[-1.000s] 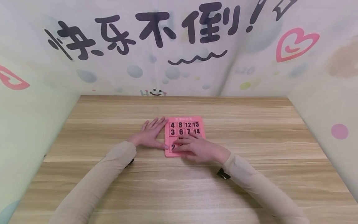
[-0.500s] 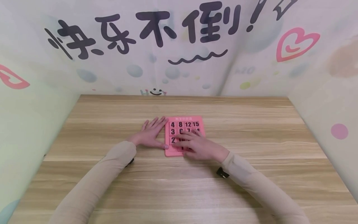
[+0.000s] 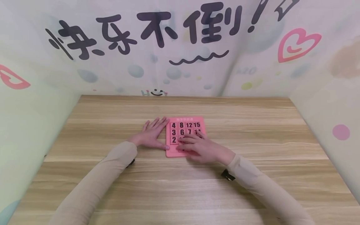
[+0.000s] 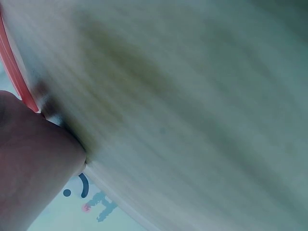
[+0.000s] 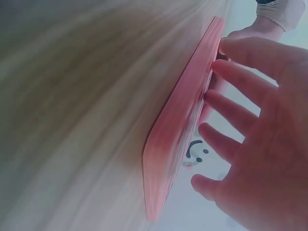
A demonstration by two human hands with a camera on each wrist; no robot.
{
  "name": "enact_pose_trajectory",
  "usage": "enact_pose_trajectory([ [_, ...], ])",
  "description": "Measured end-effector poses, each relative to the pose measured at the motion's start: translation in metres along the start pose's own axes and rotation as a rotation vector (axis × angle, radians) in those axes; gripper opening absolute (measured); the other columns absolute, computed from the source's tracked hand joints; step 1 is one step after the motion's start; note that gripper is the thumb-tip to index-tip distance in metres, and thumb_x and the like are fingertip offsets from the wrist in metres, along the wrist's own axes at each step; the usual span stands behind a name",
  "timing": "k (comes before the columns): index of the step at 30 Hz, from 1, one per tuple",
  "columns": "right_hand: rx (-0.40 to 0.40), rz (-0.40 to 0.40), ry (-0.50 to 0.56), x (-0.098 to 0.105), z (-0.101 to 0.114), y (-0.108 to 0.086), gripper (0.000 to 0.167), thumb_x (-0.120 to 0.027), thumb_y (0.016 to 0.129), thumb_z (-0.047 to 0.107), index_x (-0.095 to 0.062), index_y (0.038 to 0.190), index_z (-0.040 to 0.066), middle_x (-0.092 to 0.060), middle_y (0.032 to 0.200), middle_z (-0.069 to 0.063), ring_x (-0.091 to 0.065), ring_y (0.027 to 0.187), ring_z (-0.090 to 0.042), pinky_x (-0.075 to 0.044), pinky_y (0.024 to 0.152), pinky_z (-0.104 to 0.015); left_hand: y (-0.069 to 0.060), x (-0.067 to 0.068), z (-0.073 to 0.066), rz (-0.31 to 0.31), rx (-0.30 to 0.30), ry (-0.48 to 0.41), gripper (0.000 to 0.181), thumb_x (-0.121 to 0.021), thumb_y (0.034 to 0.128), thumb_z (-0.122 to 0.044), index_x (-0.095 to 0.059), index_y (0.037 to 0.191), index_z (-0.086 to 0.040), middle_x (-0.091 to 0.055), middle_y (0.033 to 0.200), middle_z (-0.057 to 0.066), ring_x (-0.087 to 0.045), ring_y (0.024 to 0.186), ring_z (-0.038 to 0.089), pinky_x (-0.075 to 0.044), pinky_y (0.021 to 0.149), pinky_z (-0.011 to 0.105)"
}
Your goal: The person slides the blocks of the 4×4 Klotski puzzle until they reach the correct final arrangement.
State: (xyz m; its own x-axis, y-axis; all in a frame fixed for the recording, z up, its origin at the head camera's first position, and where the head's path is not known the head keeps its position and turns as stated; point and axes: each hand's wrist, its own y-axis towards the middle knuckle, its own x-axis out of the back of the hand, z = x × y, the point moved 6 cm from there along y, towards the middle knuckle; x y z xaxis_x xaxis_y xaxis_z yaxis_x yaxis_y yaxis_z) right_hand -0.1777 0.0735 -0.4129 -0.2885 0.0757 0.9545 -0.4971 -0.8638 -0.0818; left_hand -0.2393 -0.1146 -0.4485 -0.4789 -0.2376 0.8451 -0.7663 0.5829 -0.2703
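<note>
1. Sliding the numbered tiles (image 3: 182,132) about seems to be the work, and it looks partway along: the top row of the pink number puzzle (image 3: 168,137) reads 4, 8, 12, 15, not counting order.
2. Below come 3, 6 and 7, then tile 2 (image 3: 174,140) at the left of the third row, with the bottom-left slot (image 3: 173,150) beneath it vacant. How much shifting is left cannot be settled from this.
3. The puzzle lies flat on the wooden surface (image 3: 180,187), between both hands.
4. Left hand (image 3: 150,136): fingers spread apart, thumb at the puzzle's left edge, clamped on nothing; probably steadying it.
5. Right hand (image 3: 203,149): fingers apart, reaching over the lower tiles, clamped on nothing. Which tile they touch is unclear.
6. Hidden: most lower-right tiles lie under the right hand, and the one beside 7 is partly covered. The right wrist view catches the puzzle nearly edge-on, numerals unreadable; the left wrist view is mostly blurred surface.
</note>
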Motion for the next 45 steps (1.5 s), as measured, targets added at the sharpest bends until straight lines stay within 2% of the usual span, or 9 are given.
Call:
enact_pose_trajectory([
  [13, 0.044, -0.007, 0.005, 0.002, -0.003, -0.024, 0.049, -0.062, 0.093, 0.025, -0.053, 0.139, 0.012, -0.044, 0.147, -0.009, -0.029, 0.139, -0.037, -0.012, 0.111, -0.064, -0.001, 0.002, -0.001, -0.006, 0.0, -0.008, 0.118, -0.07, 0.0761, -0.063, -0.001, 0.156, -0.012, 0.007, 0.161, 0.009, 0.01, 0.145, 0.031, 0.014, 0.111, 0.055],
  [25, 0.054, 0.034, -0.037, 0.0, 0.014, -0.003, 0.052, -0.059, 0.095, 0.031, -0.049, 0.143, 0.014, -0.04, 0.15, -0.006, -0.027, 0.141, -0.033, -0.015, 0.112, -0.06, -0.001, 0.002, -0.001, -0.003, -0.01, -0.007, 0.118, -0.07, 0.0768, -0.063, 0.001, 0.156, -0.012, 0.009, 0.161, 0.008, 0.011, 0.145, 0.031, 0.014, 0.11, 0.055],
  [29, 0.052, 0.048, -0.052, 0.0, 0.014, -0.001, 0.052, -0.059, 0.095, 0.032, -0.049, 0.143, 0.015, -0.04, 0.15, -0.006, -0.025, 0.141, -0.032, -0.014, 0.112, -0.059, -0.001, 0.002, -0.001, -0.002, -0.009, -0.004, 0.117, -0.07, 0.0773, -0.062, 0.001, 0.156, -0.012, 0.009, 0.161, 0.008, 0.011, 0.145, 0.03, 0.014, 0.111, 0.054],
  [37, 0.045, 0.022, 0.008, 0.002, 0.004, -0.02, 0.051, -0.059, 0.095, 0.029, -0.05, 0.142, 0.011, -0.041, 0.15, -0.008, -0.025, 0.141, -0.035, -0.012, 0.111, -0.061, -0.001, 0.002, -0.001, -0.006, -0.012, -0.003, 0.118, -0.07, 0.0768, -0.063, 0.0, 0.156, -0.011, 0.008, 0.161, 0.009, 0.01, 0.145, 0.032, 0.014, 0.11, 0.055],
  [45, 0.028, -0.004, -0.017, 0.006, -0.009, -0.039, 0.05, -0.062, 0.093, 0.026, -0.052, 0.139, 0.009, -0.043, 0.147, -0.01, -0.028, 0.139, -0.038, -0.013, 0.11, -0.064, 0.0, 0.001, 0.0, -0.006, -0.009, -0.005, 0.117, -0.069, 0.0769, -0.064, 0.0, 0.156, -0.013, 0.007, 0.161, 0.008, 0.01, 0.145, 0.031, 0.014, 0.111, 0.055],
])
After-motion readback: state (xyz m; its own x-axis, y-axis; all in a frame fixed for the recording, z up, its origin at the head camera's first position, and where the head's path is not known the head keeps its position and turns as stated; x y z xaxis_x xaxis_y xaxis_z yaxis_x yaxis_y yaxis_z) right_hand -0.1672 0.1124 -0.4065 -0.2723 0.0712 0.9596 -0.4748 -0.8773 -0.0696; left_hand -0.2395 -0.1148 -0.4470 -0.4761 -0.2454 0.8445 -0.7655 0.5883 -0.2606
